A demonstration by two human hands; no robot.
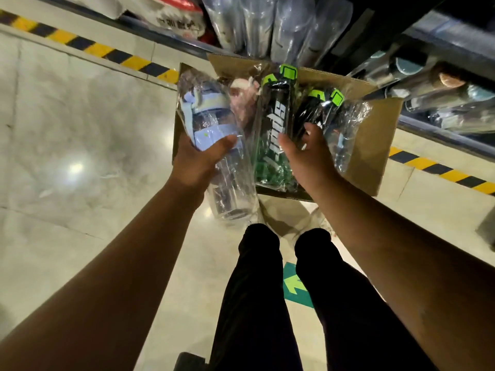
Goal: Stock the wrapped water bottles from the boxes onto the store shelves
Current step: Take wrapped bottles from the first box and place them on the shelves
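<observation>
My left hand [199, 156] grips a plastic-wrapped clear bottle with a pale purple lid [211, 124], held above the floor at the left edge of an open cardboard box [375, 145]. My right hand [308, 153] grips a wrapped black and green sport bottle [273, 124] over the box. A second black bottle with a green cap [321, 108] lies in the box behind my right hand, and a pink wrapped bottle [242, 100] lies at the box's back left.
Store shelves [442, 84] packed with wrapped bottles run along the top and right. Yellow and black floor tape [88, 46] edges the shelving. My legs in dark trousers [267, 290] stand on the shiny tiled floor, near a green arrow sticker [294, 285].
</observation>
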